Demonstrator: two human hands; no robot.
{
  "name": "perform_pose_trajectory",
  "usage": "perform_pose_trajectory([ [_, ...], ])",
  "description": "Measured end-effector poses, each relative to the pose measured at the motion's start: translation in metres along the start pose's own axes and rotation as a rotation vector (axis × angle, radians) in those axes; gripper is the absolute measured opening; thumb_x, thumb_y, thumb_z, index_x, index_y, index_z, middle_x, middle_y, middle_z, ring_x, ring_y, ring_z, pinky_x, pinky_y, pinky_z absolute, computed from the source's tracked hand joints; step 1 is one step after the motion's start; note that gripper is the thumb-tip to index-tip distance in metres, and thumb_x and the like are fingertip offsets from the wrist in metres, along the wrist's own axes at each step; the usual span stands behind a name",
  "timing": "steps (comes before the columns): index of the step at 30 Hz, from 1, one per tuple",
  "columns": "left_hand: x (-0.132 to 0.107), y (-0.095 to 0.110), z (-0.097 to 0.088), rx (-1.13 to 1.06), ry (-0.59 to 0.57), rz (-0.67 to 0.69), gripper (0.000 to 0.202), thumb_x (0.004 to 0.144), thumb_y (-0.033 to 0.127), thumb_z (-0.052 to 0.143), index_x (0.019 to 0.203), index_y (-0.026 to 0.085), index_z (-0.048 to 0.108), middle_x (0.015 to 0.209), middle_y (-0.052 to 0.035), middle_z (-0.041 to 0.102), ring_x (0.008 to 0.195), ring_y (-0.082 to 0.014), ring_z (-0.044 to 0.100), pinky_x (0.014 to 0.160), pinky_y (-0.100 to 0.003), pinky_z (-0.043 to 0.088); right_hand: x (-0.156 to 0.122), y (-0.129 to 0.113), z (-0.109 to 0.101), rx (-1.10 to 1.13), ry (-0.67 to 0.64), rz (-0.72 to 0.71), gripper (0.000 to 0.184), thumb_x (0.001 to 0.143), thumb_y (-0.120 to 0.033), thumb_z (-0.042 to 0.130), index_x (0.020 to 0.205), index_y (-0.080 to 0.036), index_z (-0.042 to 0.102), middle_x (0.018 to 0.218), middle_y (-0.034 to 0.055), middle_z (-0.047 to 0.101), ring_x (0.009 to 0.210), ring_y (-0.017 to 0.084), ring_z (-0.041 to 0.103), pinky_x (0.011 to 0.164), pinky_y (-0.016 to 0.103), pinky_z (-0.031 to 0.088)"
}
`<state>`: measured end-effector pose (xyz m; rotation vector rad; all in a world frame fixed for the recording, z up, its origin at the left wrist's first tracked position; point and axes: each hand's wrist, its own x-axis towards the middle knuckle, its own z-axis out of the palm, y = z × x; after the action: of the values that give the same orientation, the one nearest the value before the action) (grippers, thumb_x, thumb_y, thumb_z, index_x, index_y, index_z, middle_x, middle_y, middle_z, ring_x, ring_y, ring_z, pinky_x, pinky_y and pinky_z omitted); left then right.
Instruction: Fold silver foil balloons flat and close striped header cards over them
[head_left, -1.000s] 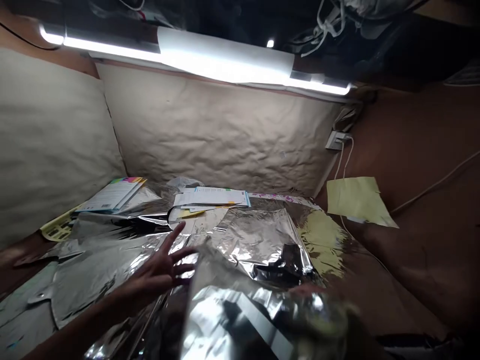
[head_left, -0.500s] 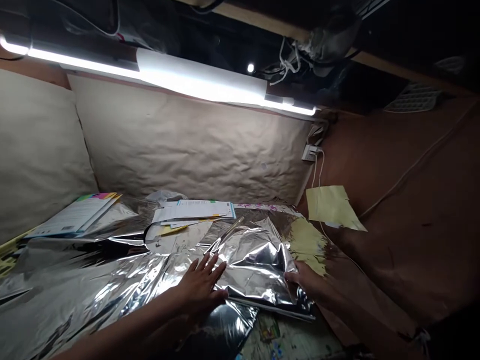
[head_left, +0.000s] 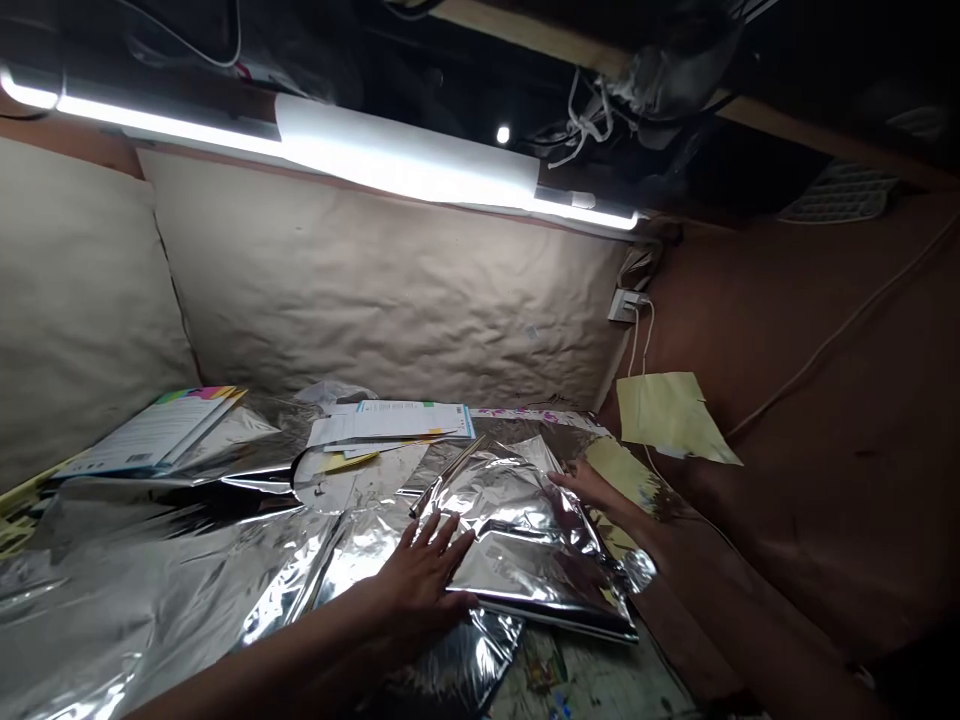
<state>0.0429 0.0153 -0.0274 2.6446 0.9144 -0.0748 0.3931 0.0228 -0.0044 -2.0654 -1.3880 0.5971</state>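
Note:
A flat packet in shiny silver foil lies on the table in front of me, creased and with a straight near edge. My left hand rests flat on its left side, fingers spread and pointing away from me. At the packet's far right edge, my right hand has its fingers bent and closed on the foil. What lies inside the foil is hidden. Past my left fingertips, a thin stick-like strip slants along the packet's far left edge.
A large silver foil sheet spreads over the left side. Printed cards lie at the back, with more printed sheets at far left. Yellow paper hangs by the socket and its cables on the right. A tube light glows above.
My right hand has moved from the packet's right side to its far right edge, and the foil there is folded differently. My left hand stays flat on the left part.

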Motion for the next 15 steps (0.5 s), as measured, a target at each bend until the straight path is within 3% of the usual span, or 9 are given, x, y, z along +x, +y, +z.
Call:
perform_pose_trajectory([
  [3, -0.001, -0.001, 0.005, -0.024, 0.039, 0.008, 0.089, 0.087, 0.078, 0.033, 0.156, 0.024, 0.019, 0.161, -0.0169, 0.011, 0.147, -0.0407, 0.003, 0.115, -0.065, 0.011, 0.021, -0.015, -0.004, 0.001, -0.053, 0.01, 0.041, 0.067, -0.045, 0.08, 0.088, -0.013, 0.065, 0.083, 0.0095, 0.069, 0.075, 0.023, 0.065, 0.061, 0.029, 0.048],
  [6, -0.001, -0.004, 0.007, -0.069, 0.066, 0.012, 0.085, 0.089, 0.074, 0.036, 0.156, 0.023, 0.02, 0.161, -0.0171, 0.012, 0.148, -0.0387, 0.005, 0.115, -0.064, 0.01, 0.027, -0.025, 0.0, -0.019, -0.096, 0.008, 0.034, 0.064, -0.041, 0.081, 0.072, -0.014, 0.061, 0.058, 0.0014, 0.059, 0.057, 0.017, 0.056, 0.052, 0.027, 0.041],
  [11, 0.001, -0.022, -0.01, -0.248, 0.065, 0.021, 0.086, 0.088, 0.061, 0.053, 0.156, 0.021, 0.019, 0.161, -0.0184, 0.015, 0.147, -0.0377, 0.015, 0.116, -0.059, 0.019, 0.022, -0.048, 0.01, -0.067, -0.133, -0.079, 0.029, 0.055, -0.021, 0.082, 0.053, -0.016, 0.054, 0.047, -0.0033, 0.049, 0.051, 0.014, 0.049, 0.051, 0.025, 0.037],
  [13, 0.001, -0.034, -0.023, -0.344, 0.18, 0.011, 0.096, 0.084, 0.056, 0.062, 0.157, 0.019, 0.011, 0.162, -0.0181, 0.011, 0.148, -0.0352, 0.016, 0.118, -0.053, 0.021, 0.018, -0.066, 0.006, -0.068, -0.123, -0.173, 0.025, 0.062, -0.021, 0.077, 0.052, -0.015, 0.054, 0.05, -0.0024, 0.05, 0.054, 0.014, 0.05, 0.053, 0.025, 0.039],
  [15, -0.001, -0.046, -0.039, -0.41, 0.388, -0.035, 0.11, 0.081, 0.054, 0.068, 0.157, 0.018, -0.002, 0.163, -0.0187, 0.004, 0.149, -0.0344, 0.011, 0.12, -0.049, 0.019, 0.009, -0.091, -0.004, -0.066, -0.09, -0.297, 0.022, 0.07, -0.027, 0.072, 0.057, -0.015, 0.058, 0.057, -0.0002, 0.055, 0.062, 0.016, 0.054, 0.06, 0.025, 0.041],
])
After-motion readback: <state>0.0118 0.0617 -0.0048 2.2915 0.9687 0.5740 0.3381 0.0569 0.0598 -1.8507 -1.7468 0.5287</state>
